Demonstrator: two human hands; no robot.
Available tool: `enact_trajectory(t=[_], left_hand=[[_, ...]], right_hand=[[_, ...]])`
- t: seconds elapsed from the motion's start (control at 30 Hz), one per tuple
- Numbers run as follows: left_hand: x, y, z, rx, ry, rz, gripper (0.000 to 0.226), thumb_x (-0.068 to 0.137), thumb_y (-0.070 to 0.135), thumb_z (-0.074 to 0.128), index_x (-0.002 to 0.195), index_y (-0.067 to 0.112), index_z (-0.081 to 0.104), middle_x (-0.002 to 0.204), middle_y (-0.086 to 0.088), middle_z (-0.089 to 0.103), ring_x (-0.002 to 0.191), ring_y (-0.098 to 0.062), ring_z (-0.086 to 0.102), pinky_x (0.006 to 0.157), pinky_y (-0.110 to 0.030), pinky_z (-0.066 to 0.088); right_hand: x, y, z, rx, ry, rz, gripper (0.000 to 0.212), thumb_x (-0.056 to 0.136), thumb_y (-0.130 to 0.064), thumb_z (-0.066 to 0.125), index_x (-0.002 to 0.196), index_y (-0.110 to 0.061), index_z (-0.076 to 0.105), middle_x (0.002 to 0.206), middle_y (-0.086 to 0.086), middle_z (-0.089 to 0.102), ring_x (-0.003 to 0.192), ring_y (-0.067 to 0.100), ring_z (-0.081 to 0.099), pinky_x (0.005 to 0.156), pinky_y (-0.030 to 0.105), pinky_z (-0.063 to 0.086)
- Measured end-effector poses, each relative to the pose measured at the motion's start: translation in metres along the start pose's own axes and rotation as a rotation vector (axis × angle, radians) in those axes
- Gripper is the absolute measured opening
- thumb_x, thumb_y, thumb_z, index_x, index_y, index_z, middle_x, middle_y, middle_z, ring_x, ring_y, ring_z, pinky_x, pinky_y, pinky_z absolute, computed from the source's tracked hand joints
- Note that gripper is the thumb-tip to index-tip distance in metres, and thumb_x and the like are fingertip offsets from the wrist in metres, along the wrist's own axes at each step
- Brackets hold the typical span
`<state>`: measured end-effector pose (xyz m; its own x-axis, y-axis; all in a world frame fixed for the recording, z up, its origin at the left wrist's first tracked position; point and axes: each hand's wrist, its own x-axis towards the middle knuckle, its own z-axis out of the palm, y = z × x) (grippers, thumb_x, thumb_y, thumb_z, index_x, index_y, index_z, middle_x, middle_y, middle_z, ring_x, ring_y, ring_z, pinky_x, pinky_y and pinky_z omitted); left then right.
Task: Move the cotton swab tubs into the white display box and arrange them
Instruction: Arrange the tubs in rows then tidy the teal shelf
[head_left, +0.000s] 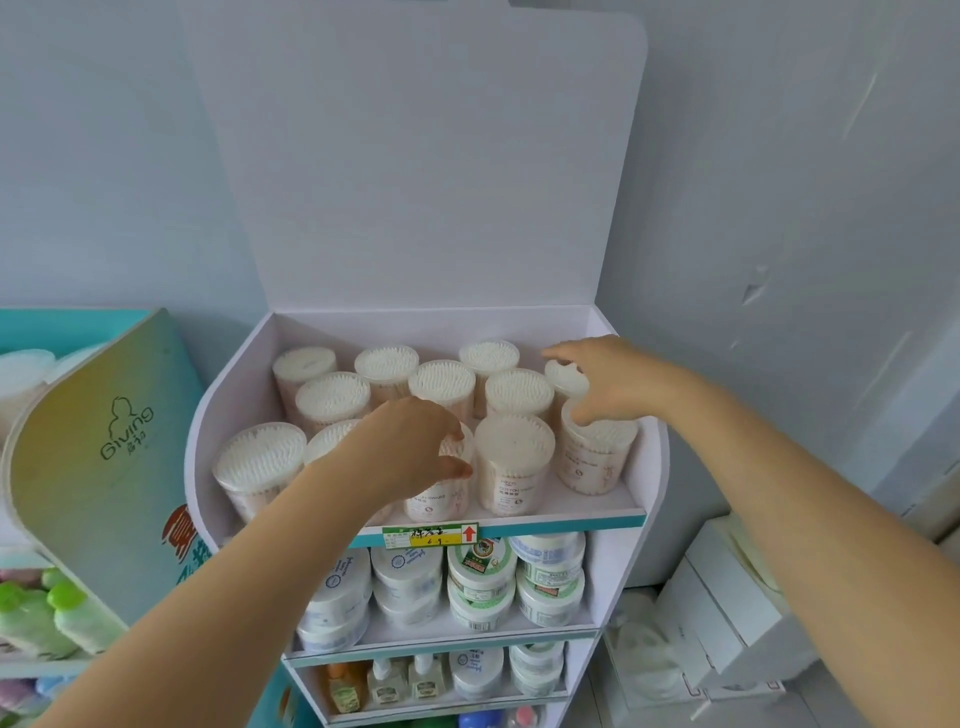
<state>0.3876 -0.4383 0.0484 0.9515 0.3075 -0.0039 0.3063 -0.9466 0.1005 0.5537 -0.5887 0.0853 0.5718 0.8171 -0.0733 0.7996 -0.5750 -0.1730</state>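
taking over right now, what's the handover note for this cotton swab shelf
Left hand: grips a front-row tub from above.
Right hand: grips the rear right tub.
Done: about a dozen cotton swab tubs stand upright in the white display box.
Left: probably just evening out the staggered rows.

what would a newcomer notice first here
Clear cotton swab tubs crowd the top shelf of the white display box, under its tall raised back panel. The left hand grips a front tub; the right hand curls over the rear right tub.
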Motion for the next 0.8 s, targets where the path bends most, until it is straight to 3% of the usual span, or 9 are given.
enact_trajectory(t=[0.13,0.23,0.37,0.5,0.67,0.8], left_hand=[[0.0,0.016,0.006,0.067,0.12,0.07,0.051,0.086,0.056,0.051,0.13,0.03,0.05,0.132,0.008,0.055,0.118,-0.015,0.053,0.092,-0.034,0.046],[0.007,0.032,0.009,0.011,0.159,0.15,0.052,0.087,0.055,0.05,0.134,0.03,0.047,0.141,0.012,0.047,0.126,-0.012,0.045,0.099,-0.033,0.04],[0.015,0.041,0.015,-0.028,0.089,0.165,0.051,0.086,0.052,0.055,0.132,0.032,0.049,0.139,0.008,0.049,0.124,-0.015,0.048,0.096,-0.033,0.04],[0.016,0.039,0.018,-0.043,0.076,0.156,0.05,0.086,0.05,0.056,0.132,0.031,0.05,0.137,0.007,0.051,0.123,-0.016,0.049,0.095,-0.033,0.041],[0.014,0.033,0.02,-0.053,0.096,0.201,0.049,0.088,0.049,0.054,0.133,0.031,0.049,0.143,0.01,0.045,0.127,-0.012,0.045,0.098,-0.029,0.038],[0.008,0.017,0.02,-0.14,0.182,0.145,0.05,0.087,0.054,0.051,0.131,0.029,0.051,0.139,0.011,0.049,0.124,-0.012,0.048,0.098,-0.03,0.04]], right_hand=[[-0.004,0.008,0.018,-0.237,-0.071,0.112,0.058,0.077,-0.017,0.063,0.133,-0.016,0.045,0.118,0.009,0.057,0.101,0.026,0.058,0.073,0.032,0.049],[-0.004,0.01,0.024,-0.176,-0.151,0.112,0.068,0.077,-0.019,0.066,0.139,-0.021,0.039,0.128,0.006,0.052,0.11,0.025,0.054,0.083,0.033,0.05],[-0.003,0.011,0.023,-0.153,-0.237,0.094,0.092,0.074,-0.034,0.072,0.149,-0.028,0.019,0.148,0.005,0.027,0.129,0.028,0.04,0.101,0.04,0.042],[0.0,0.013,0.034,-0.18,-0.141,0.105,0.077,0.079,-0.031,0.068,0.146,-0.026,0.029,0.143,0.008,0.029,0.119,0.03,0.048,0.096,0.039,0.046],[-0.008,0.014,0.029,-0.174,-0.19,0.005,0.078,0.065,-0.023,0.079,0.135,-0.031,0.045,0.134,-0.001,0.032,0.111,0.022,0.05,0.089,0.034,0.049],[-0.012,0.016,0.019,-0.131,-0.219,-0.031,0.093,0.065,-0.029,0.081,0.144,-0.034,0.032,0.139,-0.003,0.035,0.123,0.017,0.043,0.099,0.033,0.043]])
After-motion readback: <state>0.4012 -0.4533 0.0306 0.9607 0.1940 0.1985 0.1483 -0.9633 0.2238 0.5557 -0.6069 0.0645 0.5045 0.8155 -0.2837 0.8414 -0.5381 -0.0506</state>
